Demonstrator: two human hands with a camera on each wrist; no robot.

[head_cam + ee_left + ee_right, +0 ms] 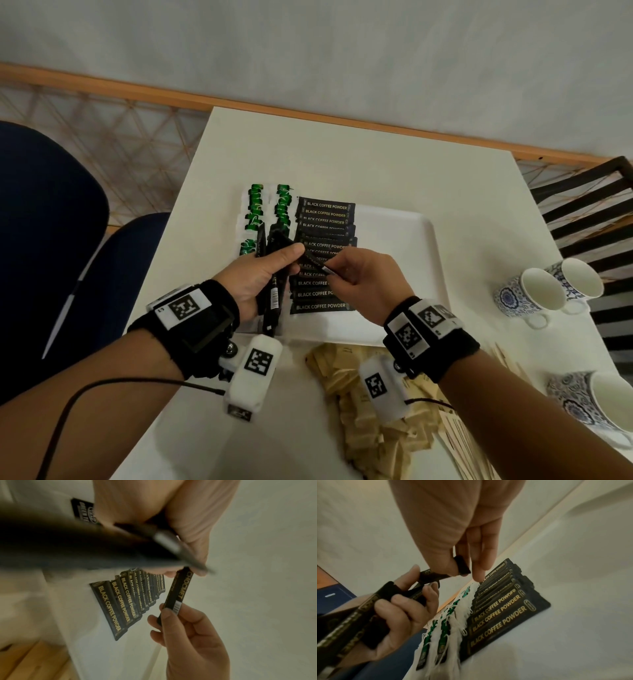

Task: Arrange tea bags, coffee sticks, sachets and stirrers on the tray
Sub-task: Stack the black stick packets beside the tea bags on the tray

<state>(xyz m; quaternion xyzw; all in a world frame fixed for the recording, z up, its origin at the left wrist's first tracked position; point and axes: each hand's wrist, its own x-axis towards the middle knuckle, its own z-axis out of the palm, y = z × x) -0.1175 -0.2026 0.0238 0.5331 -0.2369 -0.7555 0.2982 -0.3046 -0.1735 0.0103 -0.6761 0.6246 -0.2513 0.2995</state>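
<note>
Hands pinch coffee stick over tray.

Materials and finishes, tabletop lot

Coffee sticks: matt black foil-like wrap, gold print. Tea bags: white gauzy cloth, fraying threads, glossy green tags. Sachets: tan matt paper, creased. Stirrers: pale bare wood. Tray: smooth white plastic, slight sheen. Cups: glazed ceramic, blue pattern. Table: smooth matt white.
</note>
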